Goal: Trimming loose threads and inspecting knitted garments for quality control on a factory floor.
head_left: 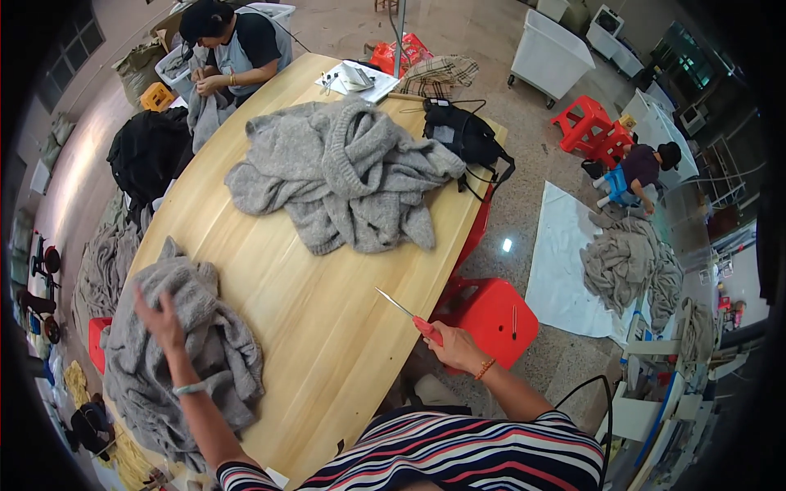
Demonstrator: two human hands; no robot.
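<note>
My right hand (456, 347) is closed round the red handle of a slim pointed metal tool (404, 310), which looks like scissors with the blades together. Its tip points to the far left, over the table's right part. On the left, my left hand (161, 321) is over a heaped grey knit sweater (192, 352), fingers spread; whether they touch the knit is unclear. Farther off on the wooden table (303, 311) lies a pile of grey knitwear (344, 176) with a ribbed edge showing.
A black bag (467, 135) and a white sheet with small items (358, 79) lie at the table's far end. Red stools (495, 319) stand at the right side. One person (246, 49) handles grey cloth at far left; another (643, 176) bends by a knitwear pile (626, 258) on the floor.
</note>
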